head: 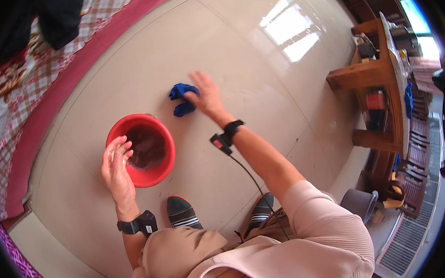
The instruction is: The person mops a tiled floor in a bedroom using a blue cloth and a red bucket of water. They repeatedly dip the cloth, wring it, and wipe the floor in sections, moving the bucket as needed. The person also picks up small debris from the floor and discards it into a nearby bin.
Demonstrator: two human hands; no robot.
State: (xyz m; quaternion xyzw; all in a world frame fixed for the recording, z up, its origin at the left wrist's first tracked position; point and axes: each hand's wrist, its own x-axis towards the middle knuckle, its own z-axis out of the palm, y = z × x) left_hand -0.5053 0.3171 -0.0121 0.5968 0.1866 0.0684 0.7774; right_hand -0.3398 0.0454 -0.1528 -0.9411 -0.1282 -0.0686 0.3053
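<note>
A red plastic bucket [153, 180] with dark, murky water in it stands on the tiled floor. My left hand [118, 170] is raised over the bucket's left rim, fingers apart and slightly curled, holding nothing. Beyond the bucket, a crumpled blue cloth [183, 99] lies on the floor. My right hand [206, 96], a little blurred, is at the cloth's right side with its fingers spread; the thumb overlaps the cloth's edge, and whether it touches is not clear. Each wrist wears a black strap with a small device.
A bed with a checked floral cover [68, 53] runs along the left. At right stand a wooden table [364, 77] holding various items and a grey bin [358, 203]. My feet in dark striped shoes [183, 212] are just below the bucket. A black cable hangs from my right wrist.
</note>
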